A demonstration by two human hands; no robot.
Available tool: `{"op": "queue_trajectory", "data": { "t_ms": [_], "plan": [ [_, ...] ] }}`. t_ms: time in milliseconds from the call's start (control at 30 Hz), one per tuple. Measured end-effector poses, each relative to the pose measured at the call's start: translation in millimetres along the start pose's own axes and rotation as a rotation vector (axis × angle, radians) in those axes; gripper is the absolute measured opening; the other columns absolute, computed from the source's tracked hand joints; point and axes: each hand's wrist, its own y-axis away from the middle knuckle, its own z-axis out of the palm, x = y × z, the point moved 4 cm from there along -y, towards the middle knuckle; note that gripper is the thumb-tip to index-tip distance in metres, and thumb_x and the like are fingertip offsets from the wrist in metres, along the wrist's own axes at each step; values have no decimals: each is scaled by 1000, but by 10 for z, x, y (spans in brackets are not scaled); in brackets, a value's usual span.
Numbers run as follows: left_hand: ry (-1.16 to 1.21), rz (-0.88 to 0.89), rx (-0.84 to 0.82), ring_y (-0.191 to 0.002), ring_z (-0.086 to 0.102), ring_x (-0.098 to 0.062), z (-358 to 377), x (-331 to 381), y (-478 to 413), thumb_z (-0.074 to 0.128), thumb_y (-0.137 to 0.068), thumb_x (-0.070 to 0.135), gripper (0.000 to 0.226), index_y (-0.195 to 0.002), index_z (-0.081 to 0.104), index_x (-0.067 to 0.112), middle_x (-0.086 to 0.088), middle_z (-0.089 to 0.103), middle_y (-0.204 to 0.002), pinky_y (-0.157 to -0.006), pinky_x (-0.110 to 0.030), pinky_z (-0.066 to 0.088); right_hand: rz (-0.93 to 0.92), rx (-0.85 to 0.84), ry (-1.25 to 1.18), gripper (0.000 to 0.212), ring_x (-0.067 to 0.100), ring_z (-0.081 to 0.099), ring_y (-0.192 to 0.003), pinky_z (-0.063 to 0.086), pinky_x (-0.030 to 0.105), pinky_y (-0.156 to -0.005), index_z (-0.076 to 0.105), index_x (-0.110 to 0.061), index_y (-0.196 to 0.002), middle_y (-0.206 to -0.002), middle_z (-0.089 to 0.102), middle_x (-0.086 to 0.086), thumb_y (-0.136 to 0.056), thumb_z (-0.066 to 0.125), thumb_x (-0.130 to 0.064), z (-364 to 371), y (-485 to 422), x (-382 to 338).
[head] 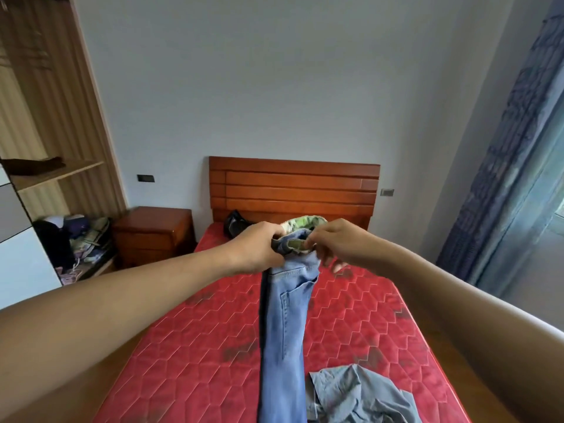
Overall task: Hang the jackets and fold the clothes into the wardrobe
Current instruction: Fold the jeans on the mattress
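Jeans (285, 325) of pale blue denim hung by their waistband from both hands in the head view, held up over the red quilted mattress (189, 346). The left hand (256, 251) had its fingers curled round the left end of the bunched waistband, gripping it with the knuckles turned up. The right hand (338, 245) pinched the other end between thumb and forefinger, and its remaining fingers were loosely spread just below the pinch and held no cloth. The two grips were close together, so the waistband was folded up between the fingertips. From there the jeans ran down in one narrow strip toward the camera, a back pocket showing just under the left fingers; whether the lower legs touched the mattress could not be told. Below the right fingers and to the right of the denim legs, a crumpled grey shirt (357, 395) lay on the near end of the mattress, just beside the jeans. Directly beyond the fingertips, a green patterned garment (305, 224) showed above the waistband, and a black bag (236, 225) sat beyond the left fingers, both near the wooden headboard (293, 187). Well to the left of the left hand stood a wooden nightstand (155, 233), then a pile of clothes (82, 236) at the foot of the open wardrobe (45, 117), where a dark folded item (36, 163) lay on a shelf. Far to the right of the right hand hung a blue curtain (518, 148).
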Motion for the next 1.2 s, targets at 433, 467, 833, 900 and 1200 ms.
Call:
{"op": "queue_trajectory", "data": {
  "t_ms": [433, 467, 833, 900, 1200],
  "plan": [
    [-42, 331, 121, -111, 52, -2, -62, -168, 45, 64, -81, -8, 26, -97, 74, 11, 8, 49, -121, -98, -10, 36, -385, -60, 767, 12, 18, 55, -82, 48, 40, -74, 55, -23, -97, -90, 58, -7, -94, 61, -33, 189, 57, 106],
    [-36, 343, 120, -115, 52, -2, -83, -185, 46, 63, -81, -9, 28, -96, 73, 12, 9, 49, -123, -101, -14, 38, -356, -114, 817, 20, 19, 56, -82, 49, 41, -76, 59, -22, -92, -89, 59, -5, -99, 54, -40, 230, 72, 127],
    [-86, 532, -37, -133, 48, -4, -168, -168, 114, 56, -78, -17, 53, -122, 67, 10, 6, 51, -140, -111, -30, 41, -60, -206, 1146, 22, 22, 53, -74, 52, 40, -73, 49, -17, -71, -75, 51, 0, -93, 49, -21, 478, -8, 51],
    [-162, 564, -76, -134, 48, -6, -226, -187, 156, 53, -73, -18, 72, -134, 58, 19, 10, 46, -146, -107, -31, 44, -161, -114, 1184, 18, 24, 51, -97, 43, 44, -85, 51, -22, -80, -83, 57, -1, -96, 45, -25, 472, -9, 58],
    [-558, 658, -163, -76, 55, -14, -466, -288, 373, 59, -86, 0, 61, -132, 49, 39, 10, 37, -143, -67, -31, 48, -435, 114, 816, 19, 26, 58, -83, 50, 45, -70, 50, -29, -96, -85, 53, -9, -103, 42, -44, 301, 81, -90]
  ]
}}
